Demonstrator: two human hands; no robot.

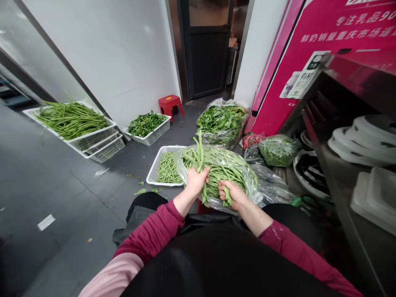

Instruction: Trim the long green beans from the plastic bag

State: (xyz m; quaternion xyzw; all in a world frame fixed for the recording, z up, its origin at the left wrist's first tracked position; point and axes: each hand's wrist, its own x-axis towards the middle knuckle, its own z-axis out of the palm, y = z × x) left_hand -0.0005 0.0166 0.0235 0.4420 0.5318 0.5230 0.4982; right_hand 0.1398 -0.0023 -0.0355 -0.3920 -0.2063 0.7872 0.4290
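Note:
My left hand (196, 181) is closed round a bunch of green beans (200, 152), which stick up above the fist and hang out below it. Closed too, my right hand (232, 194) grips a few short green beans whose ends poke out under the fingers. Both hands are over the near side of a clear plastic bag (252, 181) full of long green beans (227, 167). Just left of the bag, a white basket (150, 173) on the floor holds shorter bean pieces (169, 168).
Stacked white baskets (108, 149) with long green stems stand at left. A basket of leafy greens (159, 133) and a red stool (170, 104) are by the wall. Bagged greens (221, 119) lie ahead; a metal shelf (337, 185) with white lids flanks my right.

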